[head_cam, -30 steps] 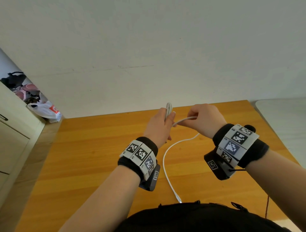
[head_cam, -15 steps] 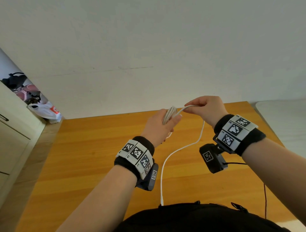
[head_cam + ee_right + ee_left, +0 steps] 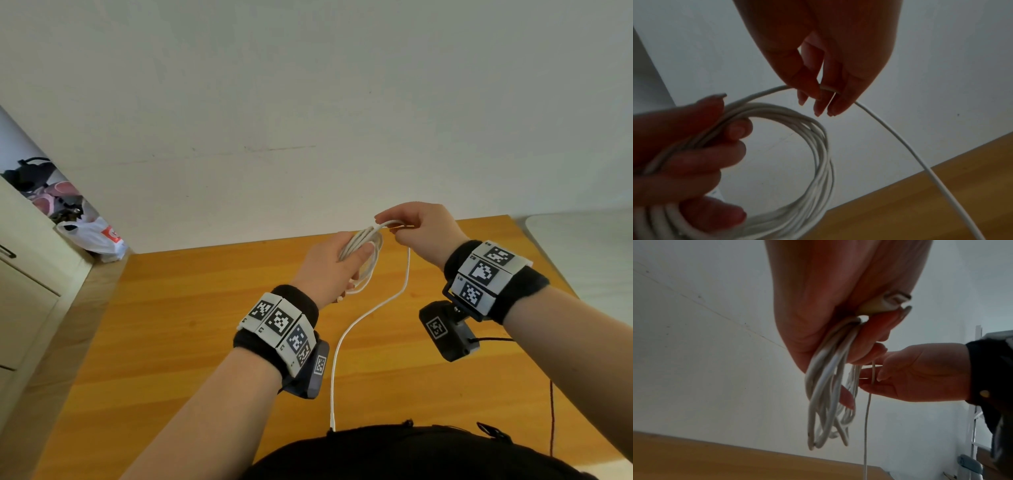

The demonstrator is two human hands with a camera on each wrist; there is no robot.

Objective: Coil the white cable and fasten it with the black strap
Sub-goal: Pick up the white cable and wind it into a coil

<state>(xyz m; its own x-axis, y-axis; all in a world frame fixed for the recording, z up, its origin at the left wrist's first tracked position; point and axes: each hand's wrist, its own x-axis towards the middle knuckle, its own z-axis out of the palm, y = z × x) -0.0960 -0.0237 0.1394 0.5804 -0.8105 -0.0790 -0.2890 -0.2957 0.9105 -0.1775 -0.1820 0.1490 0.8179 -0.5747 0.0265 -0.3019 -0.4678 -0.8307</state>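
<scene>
The fingers (image 3: 735, 129) of the left hand (image 3: 329, 263) are curled round a bundle of loops of the cable (image 3: 363, 260), with the thumb pressed along the top of the bundle, so the coil hangs from that hand above the worktop (image 3: 171, 342). In the left wrist view a white plug (image 3: 888, 302) at one end of the cable pokes out between the palm and a fingertip, and the loops droop below the hand. In the right wrist view the loops form a rough ring of several turns, held at one side by the left hand.

The right hand (image 3: 421, 229) is just beside the left, raised a little higher. Its fingers (image 3: 822, 97) are bent together and pinch a single run of cable where it leaves the top of the coil. From that pinch the loose cable drops in a curve between the two forearms, reaches the worktop and runs toward the person, ending at the near edge by the dark clothing (image 3: 411, 452).

Both wrists carry black bands with square printed markers and a small dark camera box. A thin dark wire (image 3: 551, 411) trails from the right wrist over the worktop. The strap cannot be made out in any view.

At far left a pale cabinet (image 3: 24, 291) stands beside the worktop, with a white plastic bag (image 3: 92, 236) by the wall (image 3: 308, 102).
</scene>
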